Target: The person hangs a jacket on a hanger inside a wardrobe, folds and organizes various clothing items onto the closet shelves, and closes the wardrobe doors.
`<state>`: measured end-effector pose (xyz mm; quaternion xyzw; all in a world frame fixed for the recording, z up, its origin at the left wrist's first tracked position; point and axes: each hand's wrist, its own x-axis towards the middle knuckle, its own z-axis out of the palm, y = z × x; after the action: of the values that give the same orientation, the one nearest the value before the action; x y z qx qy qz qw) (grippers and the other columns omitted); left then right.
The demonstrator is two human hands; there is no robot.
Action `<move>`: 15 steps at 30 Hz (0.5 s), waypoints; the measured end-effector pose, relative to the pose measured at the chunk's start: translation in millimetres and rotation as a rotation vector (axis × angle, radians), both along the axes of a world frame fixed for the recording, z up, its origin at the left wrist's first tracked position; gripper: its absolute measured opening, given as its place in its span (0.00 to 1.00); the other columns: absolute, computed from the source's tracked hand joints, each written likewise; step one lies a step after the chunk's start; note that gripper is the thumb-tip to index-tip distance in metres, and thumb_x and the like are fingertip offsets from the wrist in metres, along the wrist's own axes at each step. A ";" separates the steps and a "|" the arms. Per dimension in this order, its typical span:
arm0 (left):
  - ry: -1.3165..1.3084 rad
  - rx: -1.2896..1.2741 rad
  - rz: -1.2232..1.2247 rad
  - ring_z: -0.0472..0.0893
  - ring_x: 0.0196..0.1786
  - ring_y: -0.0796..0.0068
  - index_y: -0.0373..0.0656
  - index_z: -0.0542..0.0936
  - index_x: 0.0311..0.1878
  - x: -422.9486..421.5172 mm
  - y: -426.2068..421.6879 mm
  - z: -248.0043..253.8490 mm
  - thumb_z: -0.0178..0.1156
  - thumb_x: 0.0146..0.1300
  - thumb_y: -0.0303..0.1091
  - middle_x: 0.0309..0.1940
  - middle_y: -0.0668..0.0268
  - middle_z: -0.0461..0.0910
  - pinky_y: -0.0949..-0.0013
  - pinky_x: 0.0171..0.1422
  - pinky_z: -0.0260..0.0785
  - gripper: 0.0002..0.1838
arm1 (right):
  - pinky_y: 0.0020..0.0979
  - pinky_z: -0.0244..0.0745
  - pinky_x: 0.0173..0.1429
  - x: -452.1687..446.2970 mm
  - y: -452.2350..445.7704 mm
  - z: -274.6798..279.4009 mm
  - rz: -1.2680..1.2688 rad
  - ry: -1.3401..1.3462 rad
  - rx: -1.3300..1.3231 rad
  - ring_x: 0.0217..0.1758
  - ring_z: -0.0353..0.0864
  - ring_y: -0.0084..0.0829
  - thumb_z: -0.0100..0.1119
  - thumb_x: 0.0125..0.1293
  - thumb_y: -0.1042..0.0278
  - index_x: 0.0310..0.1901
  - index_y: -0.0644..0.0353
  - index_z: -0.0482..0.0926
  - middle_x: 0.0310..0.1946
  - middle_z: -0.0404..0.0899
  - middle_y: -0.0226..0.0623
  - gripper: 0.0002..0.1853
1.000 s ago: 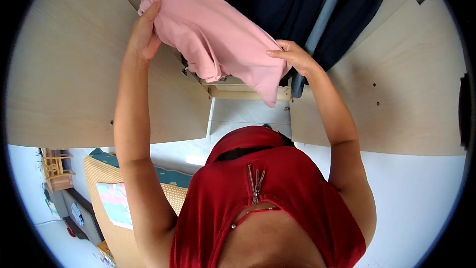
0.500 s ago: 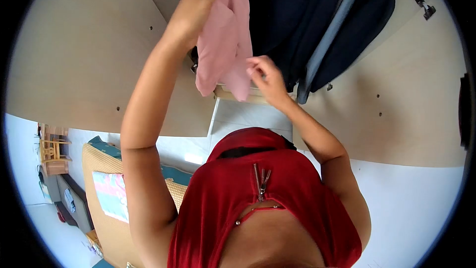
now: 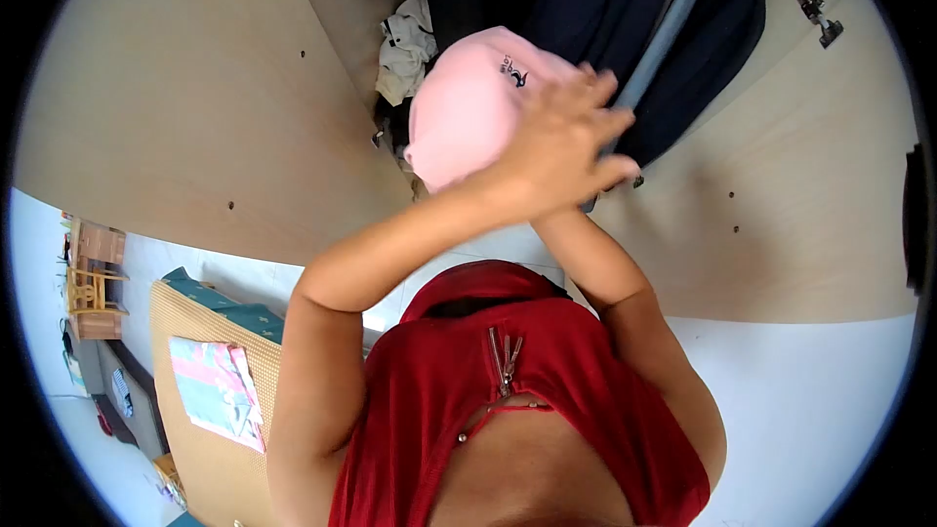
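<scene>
A pink garment [image 3: 464, 107] with a small dark print is bunched up in front of the hanging clothes. My left hand [image 3: 566, 146] reaches across to the garment's right side, blurred, with its fingers spread. It overlaps the garment, though whether it presses on the cloth is unclear. My right forearm [image 3: 595, 259] comes up from below, and the right hand is mostly hidden behind the left one. Several dark navy clothes [image 3: 586, 10] hang just behind, with a blue-grey strip [image 3: 669, 24] among them.
Wardrobe doors stand open at left [image 3: 195, 88] and right [image 3: 781, 263]. A crumpled off-white cloth [image 3: 405, 54] lies inside, left of the hanging clothes. Behind on the left are a bed with a woven mat [image 3: 185, 400], a folded floral cloth [image 3: 220, 385] and a wooden chair [image 3: 93, 291].
The pink garment went from hanging lengthwise in my left hand to a rounded bunch, its print now showing. My left hand let go and swung right, crossing over the right hand.
</scene>
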<state>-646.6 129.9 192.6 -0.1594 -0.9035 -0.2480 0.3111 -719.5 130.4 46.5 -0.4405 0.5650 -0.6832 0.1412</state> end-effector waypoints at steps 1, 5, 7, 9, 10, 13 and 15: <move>0.168 0.025 0.020 0.67 0.67 0.48 0.43 0.81 0.51 -1.7 -23.1 10.6 0.69 0.51 0.47 0.61 0.51 0.72 0.50 0.69 0.59 0.26 | 0.34 0.69 0.59 -4.4 -0.1 4.3 0.029 -0.044 -0.015 0.55 0.72 0.37 0.57 0.67 0.63 0.60 0.70 0.68 0.55 0.71 0.45 0.24; 0.078 0.142 0.345 0.72 0.65 0.52 0.42 0.80 0.57 18.9 -106.2 14.7 0.59 0.65 0.39 0.62 0.50 0.73 0.59 0.69 0.62 0.20 | 0.35 0.70 0.58 -18.7 13.9 18.5 0.117 -0.270 -0.072 0.54 0.73 0.39 0.58 0.65 0.61 0.60 0.71 0.68 0.54 0.72 0.47 0.27; -0.088 0.378 0.372 0.72 0.65 0.59 0.40 0.79 0.58 28.8 -129.1 -13.8 0.57 0.68 0.41 0.62 0.51 0.74 0.64 0.68 0.62 0.20 | 0.35 0.70 0.58 -18.7 25.5 24.3 0.145 -0.381 -0.125 0.53 0.74 0.40 0.59 0.65 0.60 0.60 0.72 0.68 0.53 0.72 0.48 0.28; -0.137 0.569 0.372 0.72 0.65 0.60 0.37 0.76 0.61 33.5 -130.9 -52.6 0.57 0.68 0.40 0.61 0.52 0.74 0.64 0.68 0.62 0.22 | 0.36 0.71 0.57 -14.4 36.4 28.0 0.150 -0.500 -0.200 0.53 0.74 0.41 0.60 0.64 0.59 0.59 0.72 0.68 0.53 0.73 0.49 0.29; -0.099 0.624 0.367 0.73 0.64 0.59 0.36 0.75 0.61 37.3 -126.4 -69.2 0.57 0.68 0.40 0.61 0.51 0.75 0.63 0.67 0.62 0.23 | 0.36 0.71 0.57 -12.6 39.7 28.8 0.152 -0.550 -0.241 0.52 0.74 0.42 0.60 0.64 0.58 0.59 0.73 0.68 0.52 0.73 0.49 0.29; 0.021 0.605 0.367 0.69 0.68 0.58 0.33 0.67 0.67 53.2 -96.0 -87.8 0.59 0.66 0.39 0.65 0.50 0.70 0.61 0.71 0.58 0.29 | 0.37 0.72 0.56 -6.3 45.2 33.8 0.149 -0.679 -0.377 0.51 0.75 0.44 0.62 0.63 0.56 0.59 0.73 0.68 0.51 0.74 0.50 0.31; 0.002 0.554 0.202 0.60 0.73 0.56 0.33 0.59 0.72 62.2 -71.6 -91.7 0.64 0.60 0.35 0.71 0.49 0.60 0.59 0.76 0.49 0.40 | 0.38 0.72 0.56 -0.6 44.8 35.4 0.152 -0.740 -0.458 0.51 0.76 0.45 0.62 0.62 0.55 0.59 0.74 0.69 0.51 0.74 0.51 0.32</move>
<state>-584.4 58.3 100.8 0.0219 -0.8124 -0.4528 0.3667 -720.2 175.2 82.0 -0.2264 0.2765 -0.8902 0.2827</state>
